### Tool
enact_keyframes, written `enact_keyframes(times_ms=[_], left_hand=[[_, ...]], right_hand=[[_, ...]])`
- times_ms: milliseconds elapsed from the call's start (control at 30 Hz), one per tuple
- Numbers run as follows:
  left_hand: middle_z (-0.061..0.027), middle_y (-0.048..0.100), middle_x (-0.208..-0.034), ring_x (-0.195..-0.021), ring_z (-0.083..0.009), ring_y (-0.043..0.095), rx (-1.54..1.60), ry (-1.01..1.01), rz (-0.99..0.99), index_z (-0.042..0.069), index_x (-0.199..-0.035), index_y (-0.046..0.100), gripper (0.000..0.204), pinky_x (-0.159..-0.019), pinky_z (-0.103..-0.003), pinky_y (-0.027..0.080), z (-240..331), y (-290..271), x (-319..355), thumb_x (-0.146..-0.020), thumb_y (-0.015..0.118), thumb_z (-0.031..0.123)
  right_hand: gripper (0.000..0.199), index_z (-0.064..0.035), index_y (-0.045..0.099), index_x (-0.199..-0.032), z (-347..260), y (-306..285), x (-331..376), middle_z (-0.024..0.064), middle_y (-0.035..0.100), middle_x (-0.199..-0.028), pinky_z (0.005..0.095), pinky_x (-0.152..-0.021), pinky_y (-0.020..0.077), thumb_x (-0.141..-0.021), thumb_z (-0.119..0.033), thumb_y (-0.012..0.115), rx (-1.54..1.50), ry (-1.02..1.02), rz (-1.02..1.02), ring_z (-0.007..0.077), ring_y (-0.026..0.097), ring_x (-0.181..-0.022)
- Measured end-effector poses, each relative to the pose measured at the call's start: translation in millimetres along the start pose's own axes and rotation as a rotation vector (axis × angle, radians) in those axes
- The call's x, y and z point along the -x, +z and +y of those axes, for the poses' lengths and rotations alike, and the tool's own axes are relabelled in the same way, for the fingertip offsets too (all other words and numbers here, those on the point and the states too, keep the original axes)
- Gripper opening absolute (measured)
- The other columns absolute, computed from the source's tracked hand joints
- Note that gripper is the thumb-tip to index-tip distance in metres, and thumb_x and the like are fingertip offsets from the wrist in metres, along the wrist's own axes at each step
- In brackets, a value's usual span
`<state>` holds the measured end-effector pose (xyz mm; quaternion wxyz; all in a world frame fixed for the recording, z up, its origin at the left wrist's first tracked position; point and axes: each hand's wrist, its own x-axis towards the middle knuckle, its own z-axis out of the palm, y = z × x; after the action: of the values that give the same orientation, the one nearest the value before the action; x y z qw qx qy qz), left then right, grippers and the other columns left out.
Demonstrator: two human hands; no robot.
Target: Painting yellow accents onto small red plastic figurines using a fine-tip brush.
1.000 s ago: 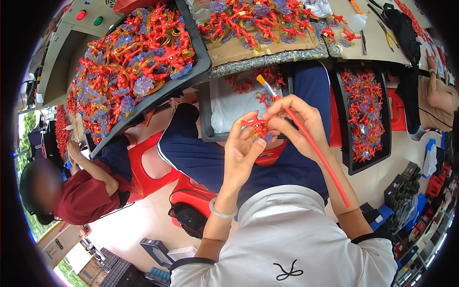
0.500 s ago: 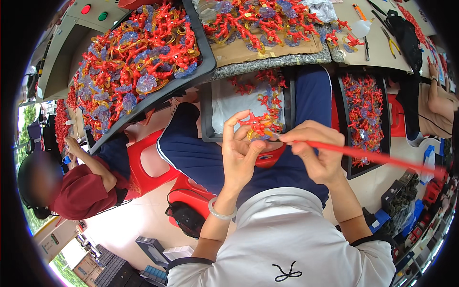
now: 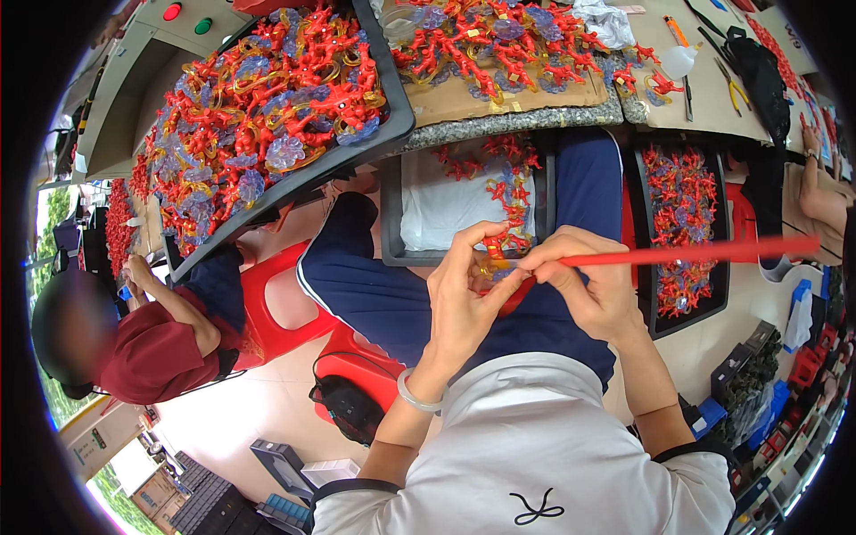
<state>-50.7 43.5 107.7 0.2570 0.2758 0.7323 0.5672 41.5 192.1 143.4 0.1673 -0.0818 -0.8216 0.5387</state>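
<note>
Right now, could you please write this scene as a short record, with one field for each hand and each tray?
Left hand: pinching a small figurine, mostly hidden
Right hand: holding a red-handled brush toward the figurine; tip unclear
Middle tray: dark, white-lined, red figurines along its far and right sides
Left tray: dark, heaped with red, purple and yellow pieces
Right tray: dark, filled with red and purple pieces
</note>
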Motion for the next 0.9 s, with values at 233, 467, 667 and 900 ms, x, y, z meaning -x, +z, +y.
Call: enact_keyframes(times_ms=[233,467,667,900], left_hand=[[-0.0085,0.061,-0.107,-0.068,-0.0116,0.058,-0.099,0.159,0.100,0.006,-0.114,0.059,0.053,-0.055,-0.023,0.046,-5,3,-2,-0.065,0.080,-0.003],[-0.0124,0.060,-0.114,-0.088,-0.0126,0.063,0.078,0.052,0.048,0.003,-0.117,0.054,0.052,-0.059,-0.022,0.049,-4,2,-1,-0.071,0.076,-0.006],[-0.0201,0.052,-0.126,-0.104,-0.0175,0.059,0.477,0.160,0.010,0.001,-0.119,0.040,0.048,-0.084,-0.029,0.052,-9,1,-3,-0.081,0.068,-0.007],[-0.0260,0.041,-0.138,-0.115,-0.0262,0.054,0.859,-0.032,-0.104,0.004,-0.118,0.038,0.046,-0.094,-0.036,0.047,-4,1,2,-0.084,0.069,0.006]], right_hand=[[0.011,-0.0003,0.065,-0.085,-2,9,4,0.0097,0.064,-0.075,0.0323,-0.057,0.0466,-0.086,-0.011,0.065,-0.036,-0.089,0.081,0.0251,0.058,-0.062],[0.011,-0.0013,0.065,-0.083,0,1,-1,0.0091,0.064,-0.073,0.0310,-0.055,0.0453,-0.086,-0.012,0.065,-0.095,-0.127,0.123,0.0243,0.058,-0.062],[0.015,0.0015,0.067,-0.083,0,-8,1,0.0115,0.066,-0.076,0.0291,-0.057,0.0460,-0.090,-0.011,0.061,-0.248,-0.061,0.127,0.0200,0.060,-0.065],[0.010,0.0035,0.067,-0.088,0,-14,1,0.0136,0.067,-0.086,0.0290,-0.068,0.0513,-0.088,0.001,0.058,-0.362,0.005,0.275,0.0190,0.064,-0.076]])
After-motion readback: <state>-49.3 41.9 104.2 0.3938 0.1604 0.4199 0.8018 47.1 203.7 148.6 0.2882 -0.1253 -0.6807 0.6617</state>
